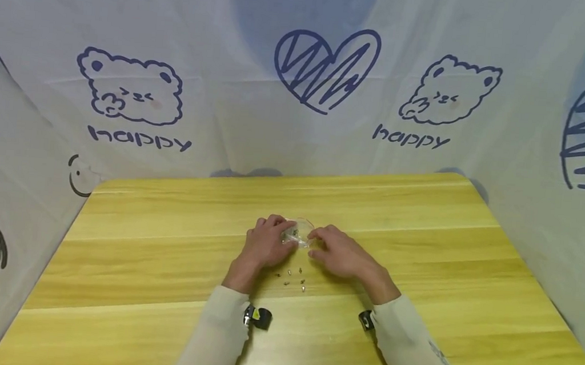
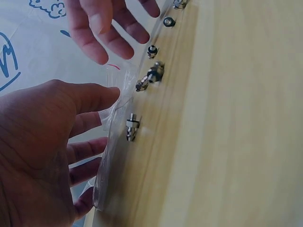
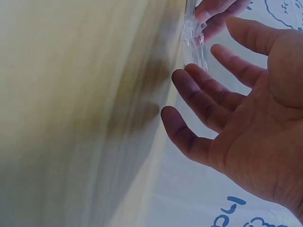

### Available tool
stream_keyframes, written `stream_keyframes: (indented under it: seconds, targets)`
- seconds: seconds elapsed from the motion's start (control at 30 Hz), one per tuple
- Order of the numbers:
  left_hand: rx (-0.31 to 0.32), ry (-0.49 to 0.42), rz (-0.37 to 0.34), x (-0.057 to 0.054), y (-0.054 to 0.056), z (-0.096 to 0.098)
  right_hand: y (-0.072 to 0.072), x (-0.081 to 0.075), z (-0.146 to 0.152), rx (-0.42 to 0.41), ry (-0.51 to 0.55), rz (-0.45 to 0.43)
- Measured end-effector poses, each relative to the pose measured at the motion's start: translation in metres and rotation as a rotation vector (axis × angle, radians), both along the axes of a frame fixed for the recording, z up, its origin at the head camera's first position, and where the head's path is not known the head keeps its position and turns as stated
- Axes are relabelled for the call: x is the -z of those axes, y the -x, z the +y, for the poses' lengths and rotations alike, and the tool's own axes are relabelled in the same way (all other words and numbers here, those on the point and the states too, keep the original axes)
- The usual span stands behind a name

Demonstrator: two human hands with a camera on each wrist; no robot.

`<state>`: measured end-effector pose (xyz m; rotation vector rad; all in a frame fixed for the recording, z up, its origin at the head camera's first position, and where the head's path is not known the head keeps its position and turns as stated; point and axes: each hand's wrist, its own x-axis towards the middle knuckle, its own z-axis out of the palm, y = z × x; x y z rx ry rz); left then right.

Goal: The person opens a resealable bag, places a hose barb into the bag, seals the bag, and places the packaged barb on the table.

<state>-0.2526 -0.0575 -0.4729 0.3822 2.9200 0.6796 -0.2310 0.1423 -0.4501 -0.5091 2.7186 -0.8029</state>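
A clear plastic bag (image 1: 303,227) with a red line along its edge lies at the middle of the table, with a few small dark pieces showing inside. My left hand (image 1: 269,242) holds the bag's left side, its thumb (image 2: 106,97) over the near edge in the left wrist view. At the right side of the bag is my right hand (image 1: 344,254), fingers (image 3: 194,97) loosely spread and holding nothing. Several small metal fittings (image 2: 132,126) with stepped, threaded-looking bodies lie scattered on the table, nearer to me than the bag.
The wooden table (image 1: 161,275) has light yellow grain and rounded far corners. White cloth (image 1: 235,121) printed with bears and hearts hangs behind it and at both sides. Each wrist carries a black strap (image 1: 262,318) below its pale sleeve.
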Motion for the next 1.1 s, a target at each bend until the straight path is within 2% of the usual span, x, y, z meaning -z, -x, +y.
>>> stream_keyframes:
  seconds: [0.3, 0.5, 0.67, 0.93, 1.1]
  targets:
    - [-0.005, 0.005, 0.002, -0.001, 0.001, -0.001, -0.015, -0.001, 0.003, -0.061, -0.014, -0.021]
    - [0.003, -0.004, -0.011, 0.000, 0.001, 0.000, -0.029, 0.000, 0.004, -0.172, -0.065, 0.045]
    - [0.008, 0.003, -0.005, -0.001, 0.002, 0.000, -0.039, 0.000, 0.003, -0.201, -0.078, 0.066]
    - [0.007, 0.009, 0.005, -0.002, 0.002, 0.000, -0.042, 0.003, -0.006, -0.270, -0.124, 0.172]
    - [0.008, 0.001, 0.005, -0.002, 0.001, 0.000, -0.039, 0.003, -0.012, -0.267, -0.151, 0.187]
